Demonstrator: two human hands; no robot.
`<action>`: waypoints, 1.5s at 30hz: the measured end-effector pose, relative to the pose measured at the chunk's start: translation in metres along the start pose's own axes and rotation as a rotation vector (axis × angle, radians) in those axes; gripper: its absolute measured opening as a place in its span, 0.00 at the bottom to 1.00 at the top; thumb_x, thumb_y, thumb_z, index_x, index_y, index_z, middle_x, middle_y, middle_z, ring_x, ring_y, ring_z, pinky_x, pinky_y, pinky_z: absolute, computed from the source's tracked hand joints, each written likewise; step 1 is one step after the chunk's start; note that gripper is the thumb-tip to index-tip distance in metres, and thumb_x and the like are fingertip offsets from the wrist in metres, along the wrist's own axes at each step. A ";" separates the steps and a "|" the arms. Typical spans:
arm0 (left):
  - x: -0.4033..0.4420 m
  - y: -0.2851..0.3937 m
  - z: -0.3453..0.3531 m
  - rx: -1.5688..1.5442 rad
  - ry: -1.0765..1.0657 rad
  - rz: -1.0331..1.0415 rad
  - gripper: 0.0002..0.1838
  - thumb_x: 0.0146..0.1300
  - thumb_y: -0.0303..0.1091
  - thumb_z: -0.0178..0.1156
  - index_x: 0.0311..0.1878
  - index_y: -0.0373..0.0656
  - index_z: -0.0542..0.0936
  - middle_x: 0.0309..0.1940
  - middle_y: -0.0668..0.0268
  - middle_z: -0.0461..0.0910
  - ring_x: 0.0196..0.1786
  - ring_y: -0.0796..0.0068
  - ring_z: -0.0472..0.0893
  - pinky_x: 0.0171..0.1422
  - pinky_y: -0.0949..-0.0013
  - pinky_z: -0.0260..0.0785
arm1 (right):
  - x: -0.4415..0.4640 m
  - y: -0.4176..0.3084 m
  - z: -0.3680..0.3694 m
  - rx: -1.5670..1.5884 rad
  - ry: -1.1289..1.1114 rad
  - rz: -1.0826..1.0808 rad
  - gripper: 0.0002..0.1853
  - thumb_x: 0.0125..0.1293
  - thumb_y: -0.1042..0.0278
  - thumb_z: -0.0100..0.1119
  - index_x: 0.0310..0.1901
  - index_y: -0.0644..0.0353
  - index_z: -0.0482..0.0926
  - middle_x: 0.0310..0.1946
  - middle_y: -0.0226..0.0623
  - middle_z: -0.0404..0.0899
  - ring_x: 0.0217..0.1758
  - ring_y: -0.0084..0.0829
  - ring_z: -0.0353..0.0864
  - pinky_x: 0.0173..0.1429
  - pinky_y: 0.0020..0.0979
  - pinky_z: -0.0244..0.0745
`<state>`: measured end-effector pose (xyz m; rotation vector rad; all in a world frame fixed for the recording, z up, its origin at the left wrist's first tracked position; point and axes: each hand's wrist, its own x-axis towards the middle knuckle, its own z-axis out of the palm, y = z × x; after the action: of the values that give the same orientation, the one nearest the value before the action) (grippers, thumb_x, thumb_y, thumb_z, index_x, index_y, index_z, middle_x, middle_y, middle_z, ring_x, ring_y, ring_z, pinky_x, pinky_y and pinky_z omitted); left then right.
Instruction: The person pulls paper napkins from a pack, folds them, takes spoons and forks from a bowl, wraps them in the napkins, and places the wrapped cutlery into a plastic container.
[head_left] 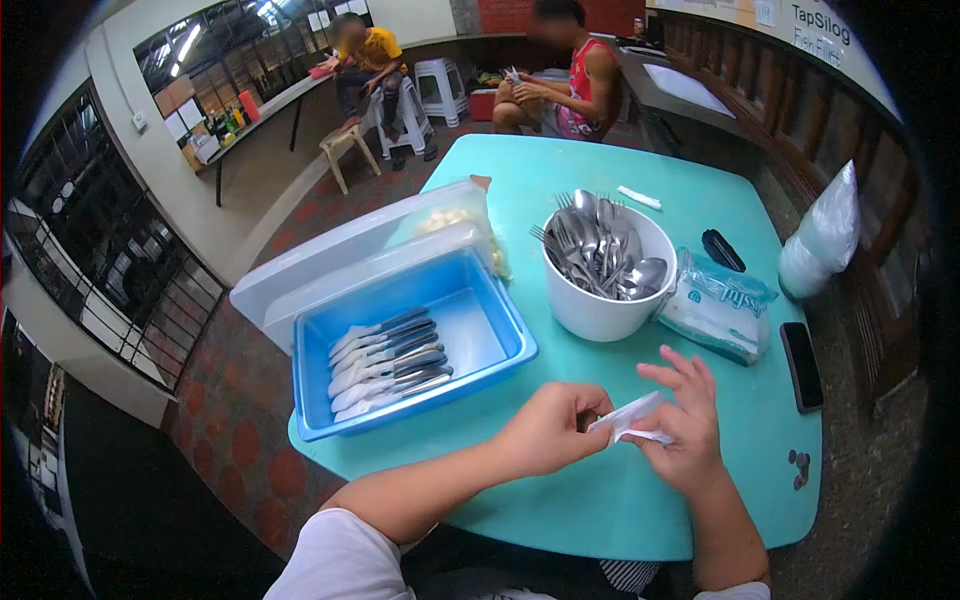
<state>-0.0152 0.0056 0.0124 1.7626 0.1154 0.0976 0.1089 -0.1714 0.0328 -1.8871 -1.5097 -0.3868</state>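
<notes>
I have a white napkin (634, 411) up between my two hands, over the table (585, 515). My left hand (548, 430) pinches its left end with the thumb and a bent finger. My right hand (685, 430) pinches the other end, and its other fingers (694, 384) are spread and stick up. I cannot tell if anything is inside the folds.

Just past my fingers is a white tub (598, 318), full of spoons and forks (605, 245). Touching the tub, past my right fingers, is a blue and white pack (722, 305). A small black thing (723, 250) is behind it. To the right of my fingers is a phone (802, 368), and some coins (799, 468) are nearer to me.

To the left of my fingers is a blue tray (487, 310). Metal handles with white wraps (378, 368) lie side by side in it. A pale lid (290, 280) leans behind the tray, and a bag of pale lumps (452, 218) is by it.

Far past my fingers, a person in yellow (382, 46) and a person in red (598, 75) sit.
</notes>
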 end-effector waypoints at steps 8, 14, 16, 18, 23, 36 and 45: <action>-0.004 0.020 -0.012 0.170 -0.118 -0.018 0.08 0.60 0.29 0.64 0.40 0.36 0.83 0.23 0.70 0.78 0.28 0.85 0.71 0.31 0.74 0.64 | -0.009 0.014 0.002 0.288 -0.314 0.033 0.11 0.51 0.67 0.75 0.32 0.55 0.79 0.38 0.35 0.84 0.47 0.40 0.84 0.66 0.54 0.67; -0.003 0.020 -0.018 0.210 -0.126 0.005 0.09 0.61 0.30 0.62 0.42 0.35 0.84 0.24 0.68 0.78 0.27 0.84 0.72 0.31 0.73 0.65 | -0.018 0.014 0.013 0.483 -0.164 0.188 0.05 0.60 0.77 0.67 0.36 0.60 0.80 0.35 0.42 0.84 0.33 0.37 0.85 0.38 0.33 0.80; -0.003 0.021 -0.017 0.219 -0.109 0.005 0.09 0.61 0.29 0.63 0.43 0.35 0.84 0.24 0.65 0.79 0.27 0.81 0.73 0.32 0.71 0.66 | -0.018 0.011 0.014 0.514 -0.110 0.273 0.04 0.64 0.79 0.63 0.39 0.63 0.81 0.34 0.44 0.84 0.31 0.34 0.86 0.32 0.30 0.80; -0.002 0.022 -0.016 0.272 -0.068 0.058 0.09 0.61 0.28 0.63 0.43 0.35 0.83 0.25 0.62 0.80 0.26 0.77 0.75 0.32 0.69 0.67 | -0.011 0.004 0.011 0.492 -0.124 0.311 0.05 0.67 0.80 0.60 0.43 0.64 0.82 0.33 0.45 0.85 0.30 0.30 0.86 0.31 0.30 0.79; -0.003 0.014 -0.009 0.551 0.070 0.479 0.11 0.61 0.25 0.63 0.48 0.39 0.82 0.29 0.60 0.78 0.30 0.61 0.80 0.32 0.60 0.70 | -0.016 0.018 0.015 0.705 -0.321 0.606 0.10 0.72 0.76 0.54 0.49 0.66 0.83 0.32 0.36 0.85 0.29 0.23 0.81 0.31 0.26 0.76; -0.010 0.021 -0.017 1.034 0.088 0.857 0.20 0.55 0.30 0.61 0.53 0.40 0.81 0.33 0.66 0.76 0.31 0.68 0.77 0.31 0.66 0.70 | -0.024 0.046 0.009 1.423 -0.786 0.963 0.15 0.77 0.62 0.50 0.41 0.64 0.82 0.27 0.27 0.78 0.23 0.19 0.69 0.31 0.23 0.65; 0.013 -0.003 -0.020 0.306 -0.181 0.413 0.24 0.61 0.46 0.71 0.52 0.38 0.81 0.40 0.52 0.80 0.44 0.60 0.81 0.46 0.61 0.72 | -0.020 0.003 0.011 0.042 -0.272 -0.071 0.10 0.54 0.72 0.60 0.40 0.59 0.80 0.30 0.40 0.81 0.34 0.44 0.83 0.38 0.43 0.78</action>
<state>-0.0054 0.0278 0.0133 2.0705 -0.3858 0.2278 0.1040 -0.1792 0.0121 -1.9161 -1.7509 -0.1309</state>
